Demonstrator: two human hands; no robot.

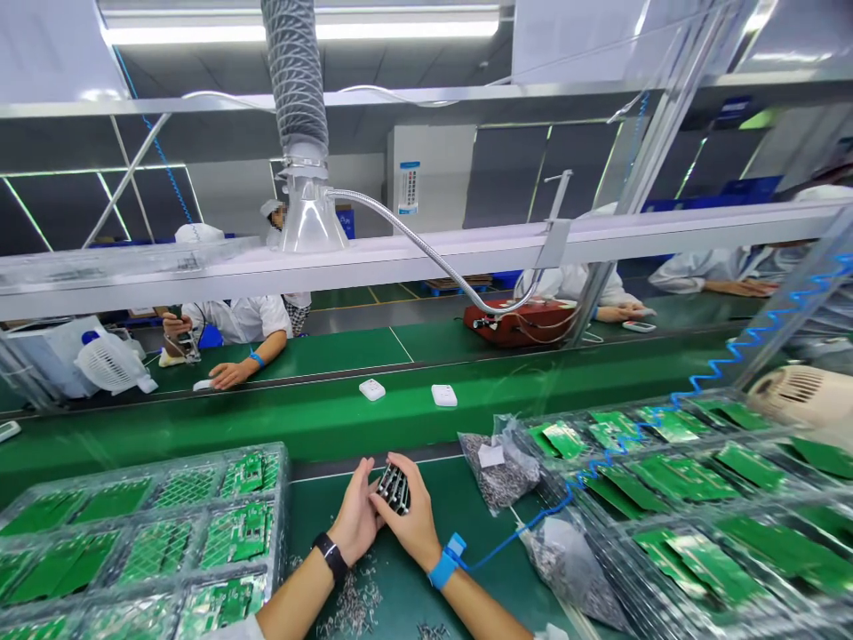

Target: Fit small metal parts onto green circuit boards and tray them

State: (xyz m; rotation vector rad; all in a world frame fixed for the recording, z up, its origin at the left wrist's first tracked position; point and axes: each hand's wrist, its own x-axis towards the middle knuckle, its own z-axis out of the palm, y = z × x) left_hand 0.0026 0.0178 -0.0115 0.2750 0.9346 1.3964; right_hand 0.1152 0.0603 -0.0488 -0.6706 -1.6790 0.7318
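Both hands meet over the green mat (426, 484) at the centre. A small stack of dark pieces with silvery edges (394, 490) sits between them. My right hand (411, 516), with a blue strap at the wrist, grips it with fingers and thumb. My left hand (358, 516), with a black band at the wrist, is curled against its left side; its fingers are partly hidden. Loose small metal parts (353, 604) lie scattered on the mat below my hands.
Trays of green circuit boards stand left (283, 524) and right (617, 524). Bags of small parts (503, 471) lie beside the right tray. White square devices (443, 396) rest on the green belt (320, 422). A blue coiled cord runs right from my wrist. People work across the belt.
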